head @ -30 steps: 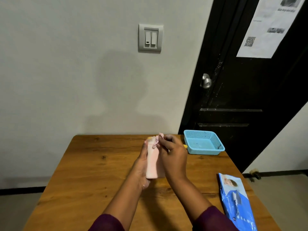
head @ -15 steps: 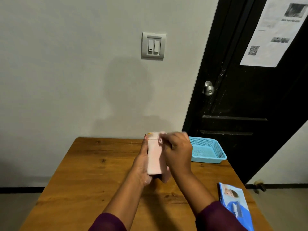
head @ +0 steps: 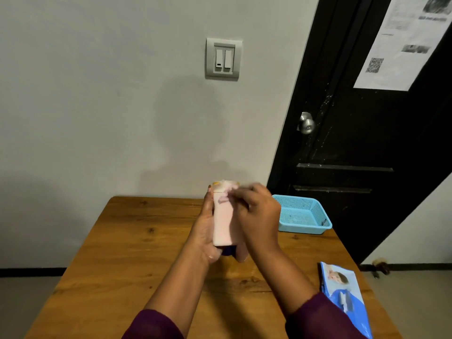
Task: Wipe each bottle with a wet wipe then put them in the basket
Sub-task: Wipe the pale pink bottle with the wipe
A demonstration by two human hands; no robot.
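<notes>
Both forearms stretched forward out of purple sleeves (head: 151, 324), meeting above the middle of the tabletop (head: 146, 241). Left hand (head: 204, 231) turned palm inward, cupped round the left side and lower end of a pale pink bottle (head: 222, 223), one fingertip showing at the bottle's upper left edge, the other fingers hidden behind it; a closed, wrapping hold, with the bottle upright and lifted clear of the wood. Right hand (head: 259, 216) with its back to the camera, knuckles bent, fingers bunched at the top of the bottle and blurred, pinching a wet wipe (head: 226, 189) against the cap end; a bit of yellow just visible at the very top. A pale flap, perhaps the rest of the wipe, hanging below the right hand beside the bottle's base, too blurred to tell for sure. Something dark purple under the bottle, unclear. Blue mesh basket (head: 303, 227) at the far right corner of the tabletop, just right of the right hand and apart from it. Blue wipe pack (head: 342, 289) flat along the right edge, toward the near corner. Behind the far edge, a grey wall with a light switch (head: 223, 58), and a black door (head: 367, 143) to the right
</notes>
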